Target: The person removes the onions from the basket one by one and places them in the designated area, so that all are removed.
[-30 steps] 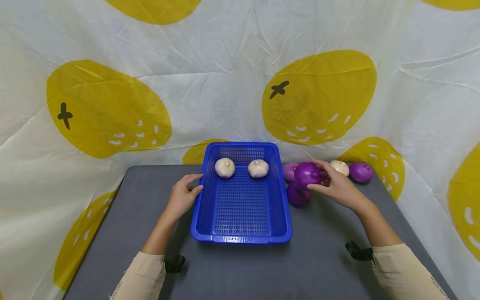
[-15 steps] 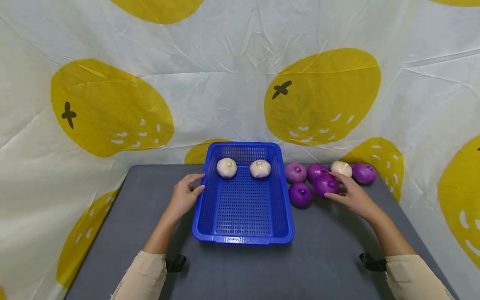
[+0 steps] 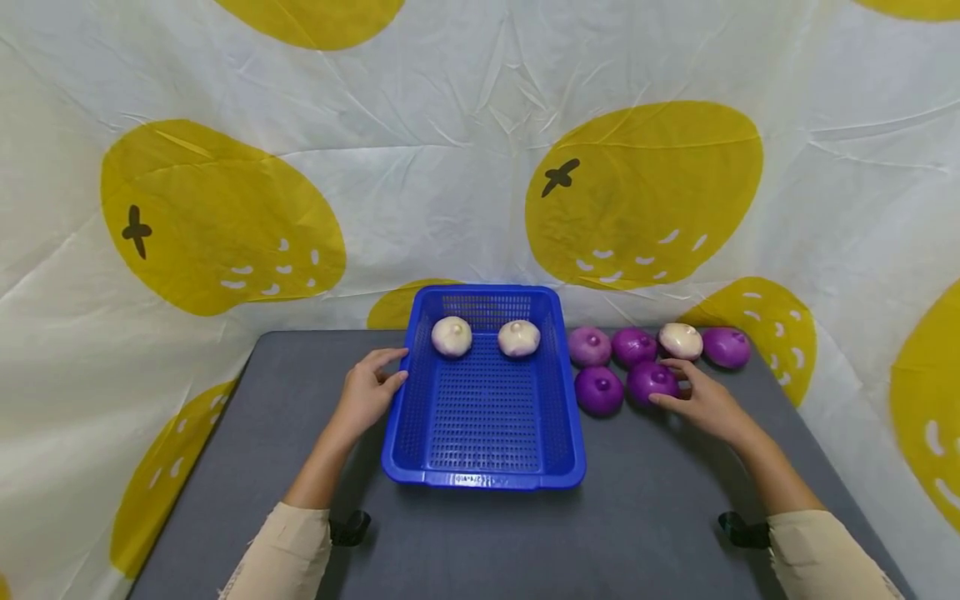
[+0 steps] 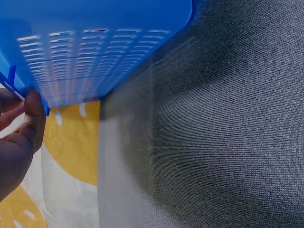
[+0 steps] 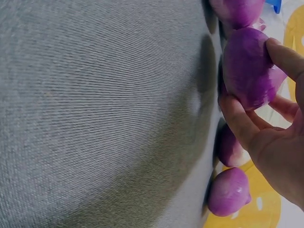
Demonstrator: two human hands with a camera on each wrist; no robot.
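A right hand [image 3: 701, 402] pinches a purple onion [image 3: 651, 382] on the bench, just right of the blue basket [image 3: 483, 471] whose rim the left hand [image 3: 367, 392] grips

Grey table [image 3: 487, 533] under blue basket [image 3: 483, 479], purple onions [image 3: 598, 390], white onion [image 3: 680, 340].

The right hand [image 3: 705, 404] has carried the purple onion [image 3: 651, 381] away from the basket [image 3: 483, 479] and set it on the counter [image 3: 645, 517], fingers now loosely around it
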